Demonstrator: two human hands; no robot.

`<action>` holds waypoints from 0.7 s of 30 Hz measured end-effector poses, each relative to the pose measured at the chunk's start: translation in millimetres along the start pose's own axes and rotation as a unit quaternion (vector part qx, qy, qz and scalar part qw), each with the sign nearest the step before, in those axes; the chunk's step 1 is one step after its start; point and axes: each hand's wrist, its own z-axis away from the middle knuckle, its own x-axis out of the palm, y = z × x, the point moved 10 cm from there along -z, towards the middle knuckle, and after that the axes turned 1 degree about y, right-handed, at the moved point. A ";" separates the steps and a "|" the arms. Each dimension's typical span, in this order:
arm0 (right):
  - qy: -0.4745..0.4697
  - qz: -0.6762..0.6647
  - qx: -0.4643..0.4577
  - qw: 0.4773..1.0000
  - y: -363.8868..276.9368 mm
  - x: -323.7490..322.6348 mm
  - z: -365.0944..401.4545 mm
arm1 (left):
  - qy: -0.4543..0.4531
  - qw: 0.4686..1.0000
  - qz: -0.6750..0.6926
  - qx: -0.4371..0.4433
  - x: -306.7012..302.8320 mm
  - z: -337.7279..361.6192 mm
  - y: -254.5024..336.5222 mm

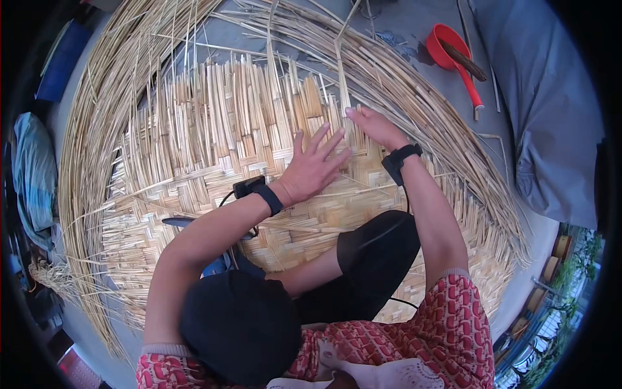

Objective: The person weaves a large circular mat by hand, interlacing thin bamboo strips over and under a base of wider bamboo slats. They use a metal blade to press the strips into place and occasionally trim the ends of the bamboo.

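Left hand [314,165] pressed flat on woven bamboo mat [214,129], fingers spread, grasping nothing, right hand [376,126] just beside, fingertips pinching loose bamboo strip [340,71] running up from them across the mat, red scoop [447,45] beyond mat's far edge

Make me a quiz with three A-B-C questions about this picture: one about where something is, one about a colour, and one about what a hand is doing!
1. Where does the left hand rest?
A. flat on the woven mat
B. inside a bucket
C. on a chair

2. What colour is the scoop at the upper right?
A. green
B. red
C. yellow

3. What is the right hand doing?
A. lying open on the floor
B. holding a cup
C. pinching a strip

Answers:
1 A, because its fingers are spread on the weave.
2 B, because its bowl and handle are bright red.
3 C, because its fingertips close on a strip that sticks up from the mat.
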 end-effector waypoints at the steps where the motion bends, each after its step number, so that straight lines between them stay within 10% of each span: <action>1: 0.010 0.040 0.025 0.999 -0.8 -0.2 1.7 | -0.067 0.983 -0.140 0.099 12.8 6.3 26.8; 7: 0.080 0.138 -0.030 0.987 -34.6 12.6 27.3 | -0.179 0.975 -0.115 0.058 57.1 26.5 3.7; 9: 0.267 0.350 -0.125 0.889 -42.4 -6.7 44.4 | -0.180 0.979 -0.059 0.072 49.1 39.4 -0.4; 13: 0.319 0.298 -0.193 0.879 -84.6 1.2 85.1 | 0.002 0.981 0.167 -0.097 -45.8 112.4 -49.9; 16: 0.087 0.160 -0.242 0.953 -135.4 97.3 80.8 | 0.244 0.677 0.503 -0.478 -96.6 242.6 -159.9; 18: -0.006 0.115 -0.333 0.936 -180.2 177.7 84.0 | 0.375 0.499 0.575 -0.529 -124.2 312.5 -196.6; 21: -0.047 0.153 -0.394 0.905 -224.0 275.8 69.1 | 0.436 0.471 0.622 -0.448 -148.0 349.6 -222.2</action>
